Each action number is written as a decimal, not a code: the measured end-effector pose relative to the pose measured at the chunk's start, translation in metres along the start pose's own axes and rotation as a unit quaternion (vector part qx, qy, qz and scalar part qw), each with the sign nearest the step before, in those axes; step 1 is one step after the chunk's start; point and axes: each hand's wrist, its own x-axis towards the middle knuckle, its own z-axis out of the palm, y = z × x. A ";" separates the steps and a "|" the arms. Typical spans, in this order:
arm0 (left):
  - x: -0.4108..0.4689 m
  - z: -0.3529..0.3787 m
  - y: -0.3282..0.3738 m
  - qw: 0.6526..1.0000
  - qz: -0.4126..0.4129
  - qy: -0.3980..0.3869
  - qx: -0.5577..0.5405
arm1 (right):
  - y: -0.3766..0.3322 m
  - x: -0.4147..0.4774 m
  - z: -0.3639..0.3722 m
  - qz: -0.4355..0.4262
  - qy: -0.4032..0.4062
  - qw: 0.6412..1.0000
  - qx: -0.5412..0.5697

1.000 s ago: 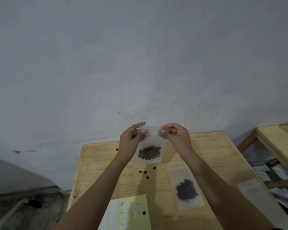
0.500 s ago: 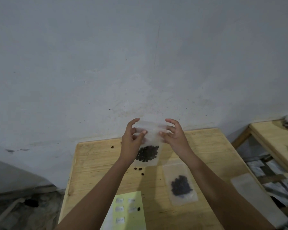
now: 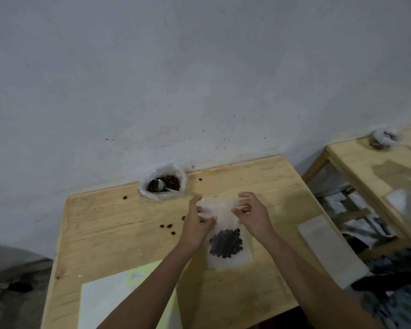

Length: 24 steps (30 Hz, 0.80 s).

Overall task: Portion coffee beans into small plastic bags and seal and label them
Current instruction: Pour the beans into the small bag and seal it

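— hands? pose?
— left hand (image 3: 196,223) and right hand (image 3: 252,214) low over wooden table (image 3: 109,224), both pinching top edge of small plastic bag (image 3: 224,236), thumbs against fingertips. beans (image 3: 226,243) pooled at bag's lower end, at 6 o'clock from the fingers.
— room, edges?
— open bean sack (image 3: 163,184) with spoon (image 3: 160,185) at 11 o'clock, against the wall. loose beans (image 3: 169,226) at 9 o'clock. label sheet (image 3: 109,300) at 7 o'clock. flat stack of bags (image 3: 330,248) at 3 o'clock, on table's right edge.
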 end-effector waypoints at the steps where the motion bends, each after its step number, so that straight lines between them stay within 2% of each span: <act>1: 0.001 0.005 -0.005 1.000 -0.012 -0.003 0.012 | 0.008 0.002 0.000 0.009 -0.004 1.000 -0.003; 5: 0.004 0.019 -0.023 0.998 -0.056 -0.002 0.039 | 0.028 0.010 0.003 0.006 -0.023 0.999 -0.045; 12: 0.007 0.032 -0.030 0.992 -0.078 0.024 0.092 | 0.047 0.025 0.007 -0.028 -0.074 0.988 -0.133; 17: 0.010 0.040 -0.033 0.978 -0.080 0.040 0.191 | 0.056 0.029 0.005 -0.048 -0.117 0.976 -0.175; 21: 0.018 0.055 -0.017 0.972 -0.045 0.041 0.227 | 0.055 0.034 -0.019 -0.072 -0.084 0.980 -0.163; 24: 0.031 0.084 -0.001 0.968 0.024 0.039 0.246 | 0.061 0.036 -0.059 -0.087 -0.031 0.982 -0.163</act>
